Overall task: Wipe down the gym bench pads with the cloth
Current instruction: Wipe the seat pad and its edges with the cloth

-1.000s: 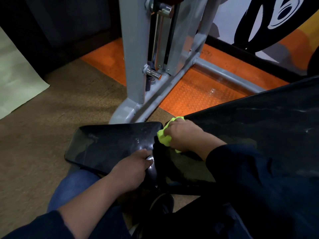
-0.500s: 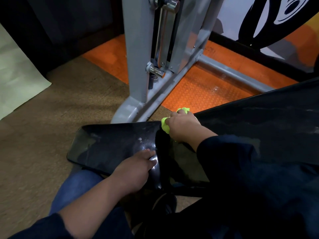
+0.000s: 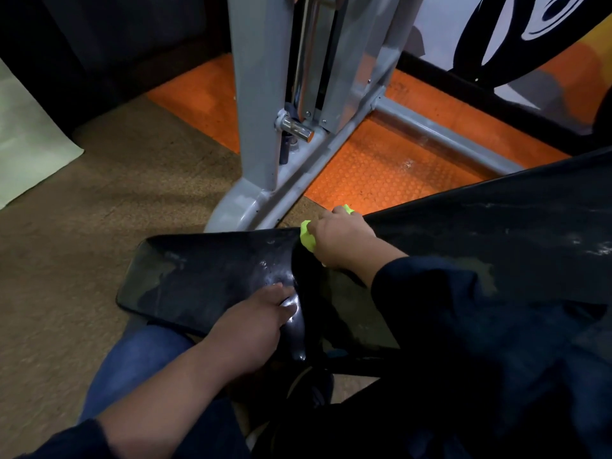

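Two pads, both streaky; I judge wiping unfinished. My right hand [image 3: 342, 238] clutches the cloth [image 3: 307, 239] where seat pad [image 3: 205, 279] meets back pad [image 3: 496, 226]; left hand [image 3: 253, 326] rests flat-fingered on the seat.

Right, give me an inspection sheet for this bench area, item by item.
Surface: brown carpet floor, orange studded mat.
Job's things: black seat pad streaked; larger back pad smudged; green cloth at the gap between them.
Clutter: pale sheet on the floor.
Grips: right hand clutches the cloth; left hand rests on the seat pad's edge.
Cables: nothing seen.
Surroundings: grey machine frame, painted wall.
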The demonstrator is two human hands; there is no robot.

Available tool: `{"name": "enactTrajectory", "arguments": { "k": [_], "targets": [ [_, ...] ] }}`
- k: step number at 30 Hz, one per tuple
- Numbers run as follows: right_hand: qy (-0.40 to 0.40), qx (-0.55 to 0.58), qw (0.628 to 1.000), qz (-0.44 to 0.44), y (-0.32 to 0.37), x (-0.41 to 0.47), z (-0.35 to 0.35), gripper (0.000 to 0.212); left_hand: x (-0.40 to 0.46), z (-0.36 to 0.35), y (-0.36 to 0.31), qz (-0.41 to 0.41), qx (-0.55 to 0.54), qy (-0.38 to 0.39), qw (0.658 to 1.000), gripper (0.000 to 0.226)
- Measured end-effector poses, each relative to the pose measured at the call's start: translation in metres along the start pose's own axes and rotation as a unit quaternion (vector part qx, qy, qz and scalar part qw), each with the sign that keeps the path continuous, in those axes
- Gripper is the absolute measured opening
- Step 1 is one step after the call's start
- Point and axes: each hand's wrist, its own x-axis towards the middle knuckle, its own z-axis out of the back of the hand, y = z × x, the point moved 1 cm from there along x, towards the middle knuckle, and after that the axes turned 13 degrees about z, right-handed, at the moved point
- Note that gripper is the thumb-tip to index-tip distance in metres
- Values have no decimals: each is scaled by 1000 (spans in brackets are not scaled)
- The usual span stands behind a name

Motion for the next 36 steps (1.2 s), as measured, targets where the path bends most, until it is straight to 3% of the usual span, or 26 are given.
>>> {"name": "enactTrajectory", "arguments": {
  "k": [6,11,15,18,21,26,30,34,36],
  "targets": [
    [-9,72,995,-73,15,15,-4,46,2,-2,1,3,-3,14,1000,50],
    [-139,200,964,-104,19,15,4,42,3,4,4,8,-51,-3,999,49],
    [-87,149,985,-23,54,10,-30,47,0,20,22,38,-50,-66,996,46],
    [-88,122,987,-48,52,21,-34,50,-3,21,57,95,13,-97,991,44],
    [-68,167,982,-60,58,35,-29,51,-10,28,71,153,57,-75,984,52],
    [-56,211,976,3,35,30,-28,50,-5,28,69,161,125,-7,979,66],
    [-71,199,977,-37,50,47,-21,49,-5,31,72,147,136,8,980,70],
    [-100,183,978,24,57,33,-36,47,-6,27,71,140,154,7,978,70],
    [-95,185,978,12,49,32,-36,47,-7,26,72,141,147,-3,979,70]
  ]
}}
